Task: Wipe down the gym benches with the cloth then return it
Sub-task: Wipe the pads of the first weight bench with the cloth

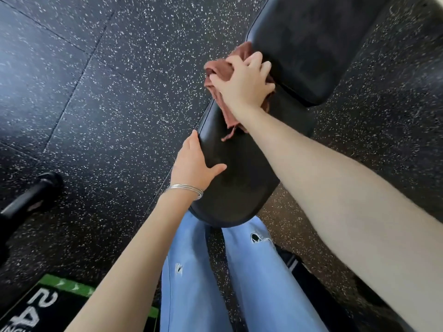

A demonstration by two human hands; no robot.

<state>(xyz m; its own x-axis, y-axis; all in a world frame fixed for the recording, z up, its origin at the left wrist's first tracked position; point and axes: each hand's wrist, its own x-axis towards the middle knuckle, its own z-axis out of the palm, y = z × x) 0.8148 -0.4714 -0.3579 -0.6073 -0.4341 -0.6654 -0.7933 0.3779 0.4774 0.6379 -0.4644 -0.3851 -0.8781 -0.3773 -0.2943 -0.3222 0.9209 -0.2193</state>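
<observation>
Two black pads make up the bench in front of you, the seat pad (239, 188) nearest your legs and the back pad (311, 44) beyond it, and their long axis runs from the lower middle of the view up and away to the upper right. Your right hand (244, 85) grips the brown cloth (219, 68), fingers curled down over the bunched fabric and knuckles up, pressing it where the far end of the seat pad meets the near end of the back pad. The cloth is crumpled into a long wad lying roughly along the bench. Its far end peeks out past your fingertips against the left corner of the back pad, a fold bulges out to the left of your knuckles, and a frayed tail trails back toward you under your wrist onto the seat pad. Your left hand (194, 164) holds nothing: it rests on the left edge of the seat pad, fingers stretched along the side and thumb spread across the top, well short of the cloth. Thin silver bangles (187, 189) circle that wrist. Speckled black floor (119, 92) surrounds the bench.
</observation>
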